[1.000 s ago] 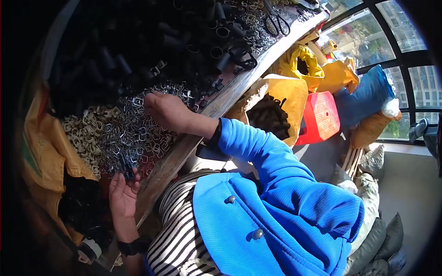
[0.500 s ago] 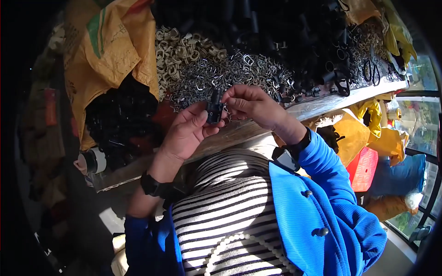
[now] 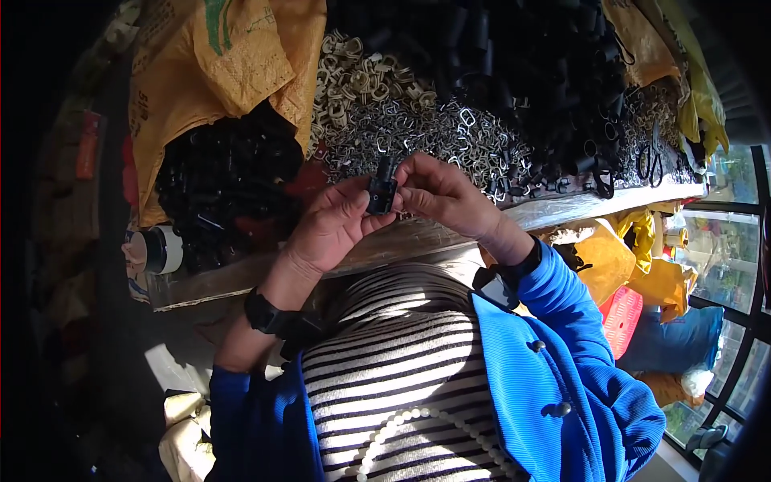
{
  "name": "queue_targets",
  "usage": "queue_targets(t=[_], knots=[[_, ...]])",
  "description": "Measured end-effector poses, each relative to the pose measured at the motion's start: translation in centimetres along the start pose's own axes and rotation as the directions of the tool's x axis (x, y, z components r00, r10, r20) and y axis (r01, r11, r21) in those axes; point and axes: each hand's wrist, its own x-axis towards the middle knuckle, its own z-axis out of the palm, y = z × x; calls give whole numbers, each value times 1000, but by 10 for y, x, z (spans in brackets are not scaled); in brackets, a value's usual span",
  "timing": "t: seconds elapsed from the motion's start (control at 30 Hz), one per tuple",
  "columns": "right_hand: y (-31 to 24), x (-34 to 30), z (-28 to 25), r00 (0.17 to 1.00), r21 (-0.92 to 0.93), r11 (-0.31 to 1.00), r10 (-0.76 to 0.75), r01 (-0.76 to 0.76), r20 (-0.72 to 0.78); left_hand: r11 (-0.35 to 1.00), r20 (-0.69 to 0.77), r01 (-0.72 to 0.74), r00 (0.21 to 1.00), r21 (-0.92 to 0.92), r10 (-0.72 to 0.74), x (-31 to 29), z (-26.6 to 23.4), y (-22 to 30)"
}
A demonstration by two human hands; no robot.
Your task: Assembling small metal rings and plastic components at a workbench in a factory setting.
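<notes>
Fitting of black plastic [image 3: 381, 193] sat at the centre of the grip, between the two hands and over the front edge of the bench [image 3: 594, 201]. The left grip [image 3: 329, 226] was closed around it, the thumb against its left side and the fingers curled in underneath. The right grip [image 3: 450, 197] had its thumb and forefinger bent in at the opposite side, by the fitting's edge; whether they pinched the fitting itself or some smaller piece could not be told. A black wristband [image 3: 271, 316] circled the wrist just behind the left grip.

Just beyond both hands lay a heap of silvery metal rings [image 3: 434, 136], and past it, toward the left, a pile of cream-coloured loops [image 3: 361, 84]. Left of the grip, black parts [image 3: 225, 169] lay massed at the mouth of an orange-yellow woven sack [image 3: 241, 72], with a black-and-white roll [image 3: 167, 247] near the bench corner. Farther beyond the grip, in deep shade, black tubes [image 3: 474, 48] crowded together. Well to its right, off the bench, were a red plastic stool [image 3: 620, 321] and a blue bag [image 3: 675, 341]; farthest that way stood a dark-framed window [image 3: 723, 241].
</notes>
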Motion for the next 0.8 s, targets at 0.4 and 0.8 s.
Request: queue_targets(t=[0.4, 0.8], knots=[[5, -18, -18, 872, -777, 561, -488, 286, -31, 997, -152, -29, 988, -71, 18, 28, 15, -11], [9, -21, -26, 856, -745, 633, -488, 213, -170, 1000, -232, 2, 973, 1, -2, 36, 16, -19]])
